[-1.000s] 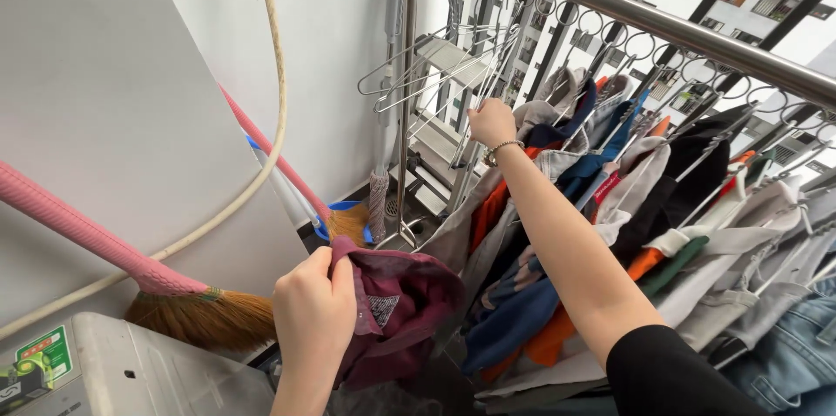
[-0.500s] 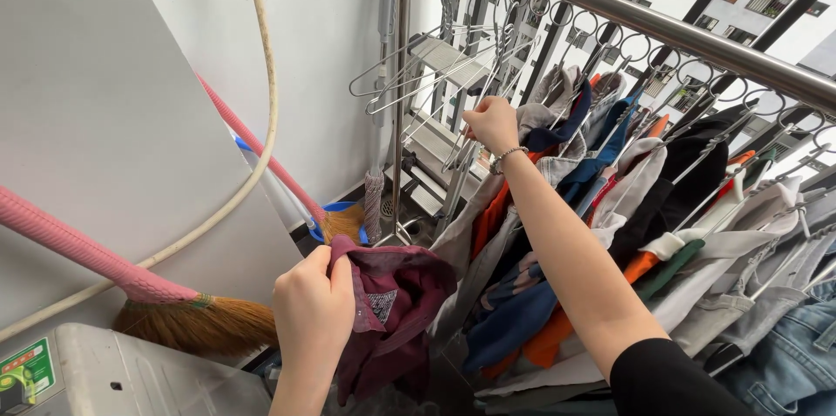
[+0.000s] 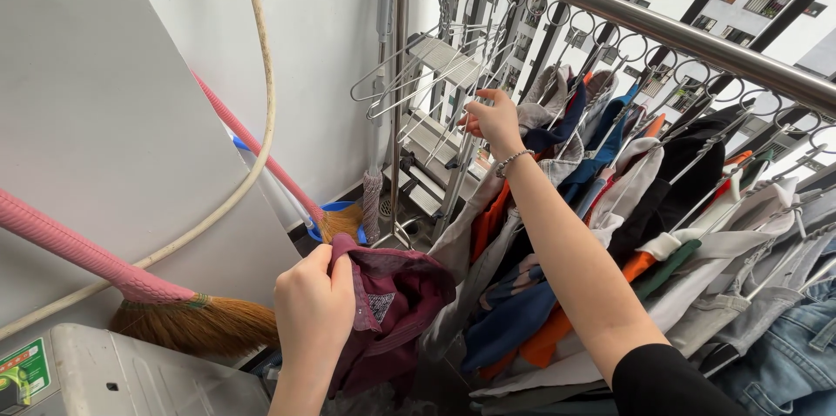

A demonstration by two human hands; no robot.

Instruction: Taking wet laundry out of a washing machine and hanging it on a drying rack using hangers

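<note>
My left hand stays clamped on the maroon garment; my right hand, fingers pinched on one wire hanger at the rail's wall end, should draw it singly, hook clear of its neighbours.

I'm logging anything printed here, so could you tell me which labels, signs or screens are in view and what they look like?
Sticker: on the grey machine top, bottom left corner; rectangular, green and white with small coloured marks.
Garment tag: inside the maroon garment held by the left hand; small grey square.
</note>
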